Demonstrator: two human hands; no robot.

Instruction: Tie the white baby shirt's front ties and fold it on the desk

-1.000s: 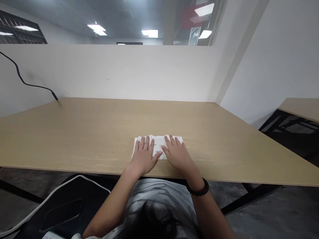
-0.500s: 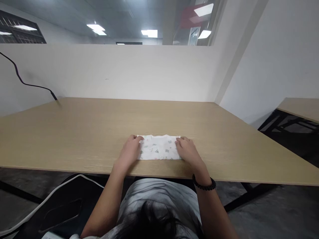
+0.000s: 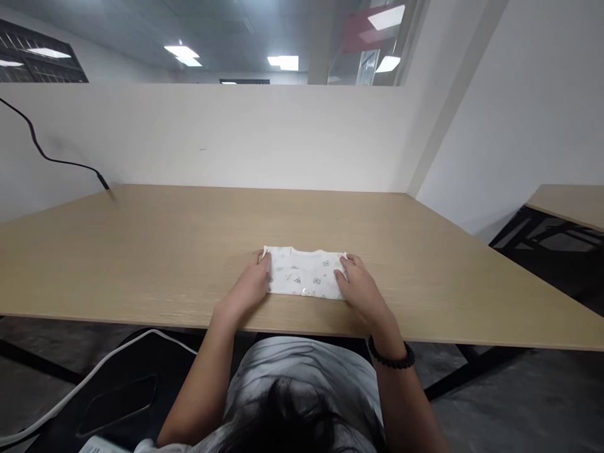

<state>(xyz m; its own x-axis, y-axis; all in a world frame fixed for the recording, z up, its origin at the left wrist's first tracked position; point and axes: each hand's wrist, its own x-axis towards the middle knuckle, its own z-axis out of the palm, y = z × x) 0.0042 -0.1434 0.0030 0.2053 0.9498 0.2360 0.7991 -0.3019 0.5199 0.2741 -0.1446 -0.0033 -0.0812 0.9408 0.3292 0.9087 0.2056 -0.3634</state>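
Note:
A small folded white garment (image 3: 304, 272) with tiny coloured prints lies on the light wooden desk (image 3: 189, 251), near its front edge. My left hand (image 3: 249, 288) grips the garment's left end, fingers curled over the edge. At the right end my right hand (image 3: 359, 289) holds the cloth the same way; a black bead bracelet (image 3: 391, 358) circles that wrist. The cloth stretches flat between both hands.
A white partition (image 3: 236, 135) stands behind the desk and a white wall (image 3: 519, 113) on the right. A black cable (image 3: 56, 160) hangs at the far left corner. A second desk (image 3: 570, 204) sits at the right. A dark chair with a white cord (image 3: 108, 377) is below left.
Both hands lay flat on top of the cloth, then slid apart to its two ends. They now grip the ends, and the garment has shifted slightly away from me.

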